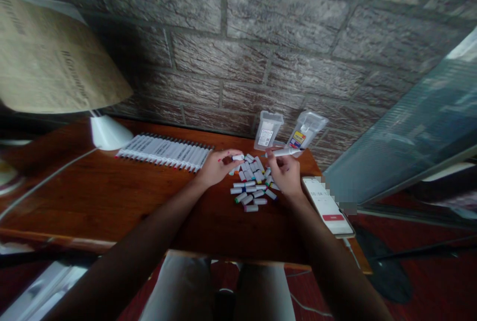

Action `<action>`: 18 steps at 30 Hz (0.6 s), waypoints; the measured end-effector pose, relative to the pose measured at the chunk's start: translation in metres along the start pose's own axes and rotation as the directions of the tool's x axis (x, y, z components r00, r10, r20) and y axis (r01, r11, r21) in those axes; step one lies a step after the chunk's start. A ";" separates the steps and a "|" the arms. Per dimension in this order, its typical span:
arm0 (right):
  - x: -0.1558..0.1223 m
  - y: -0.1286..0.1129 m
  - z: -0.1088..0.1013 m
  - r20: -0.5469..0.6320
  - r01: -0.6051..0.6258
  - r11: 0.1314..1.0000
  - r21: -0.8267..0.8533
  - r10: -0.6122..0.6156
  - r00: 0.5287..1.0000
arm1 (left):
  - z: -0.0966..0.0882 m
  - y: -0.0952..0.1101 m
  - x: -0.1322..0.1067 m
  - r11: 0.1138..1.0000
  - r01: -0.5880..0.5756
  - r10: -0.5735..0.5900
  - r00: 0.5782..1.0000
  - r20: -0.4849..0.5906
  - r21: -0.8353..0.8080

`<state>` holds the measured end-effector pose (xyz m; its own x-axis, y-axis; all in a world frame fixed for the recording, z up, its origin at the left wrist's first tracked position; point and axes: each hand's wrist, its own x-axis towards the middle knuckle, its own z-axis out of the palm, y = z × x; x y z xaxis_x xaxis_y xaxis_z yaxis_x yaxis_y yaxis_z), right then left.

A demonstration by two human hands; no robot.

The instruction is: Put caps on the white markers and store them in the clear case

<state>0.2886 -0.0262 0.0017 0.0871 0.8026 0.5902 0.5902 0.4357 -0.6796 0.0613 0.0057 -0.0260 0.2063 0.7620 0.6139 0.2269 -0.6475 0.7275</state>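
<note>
Held white marker (281, 153) in right hand (286, 173), over right side of the cap pile, nearly level; pinched by thumb and fingers, closed to barrel width. Held short white cap (237, 157) in left hand (216, 167), nipped between thumb and fingertips, near marker but apart from it. Saw loose caps (250, 197), some with coloured ends, heaped below and between both hands on wooden table (85, 197). Noted row of white markers (164, 151) side by side, left of left hand. Spotted two clear containers (269, 129) behind pile near block wall (238, 52), lit phone (325, 204) beside right forearm, lamp (112, 133) at row's left end.
</note>
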 end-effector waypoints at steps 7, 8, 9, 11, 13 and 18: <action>-0.006 -0.010 0.006 0.043 -0.004 0.992 0.124 -0.001 0.999 | 0.001 0.001 0.000 1.000 -0.004 0.004 1.000 0.026 -0.003; -0.007 -0.011 0.006 0.062 -0.011 0.989 0.146 0.002 0.998 | 0.001 0.001 0.000 1.000 0.005 -0.004 1.000 0.031 -0.003; -0.007 -0.012 0.006 0.081 -0.013 0.986 0.167 -0.001 0.997 | 0.002 0.001 -0.001 1.000 0.012 -0.012 0.999 0.036 -0.005; -0.007 -0.014 0.006 0.104 -0.002 0.978 0.209 -0.020 0.994 | 0.002 0.000 -0.001 1.000 0.019 -0.019 0.998 0.055 -0.009; -0.008 -0.017 0.007 0.111 0.021 0.970 0.241 -0.049 0.993 | 0.002 0.000 -0.001 1.000 0.022 -0.022 0.996 0.081 -0.007; -0.008 -0.022 0.007 0.150 0.039 0.973 0.228 -0.074 0.986 | 0.002 0.002 -0.002 0.999 0.030 -0.035 0.992 0.125 0.038</action>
<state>0.2689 -0.0395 0.0084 -0.0785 0.8200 0.5670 0.3948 0.5478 -0.7376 0.0633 0.0026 -0.0262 0.3152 0.7768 0.5451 0.2690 -0.6240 0.7337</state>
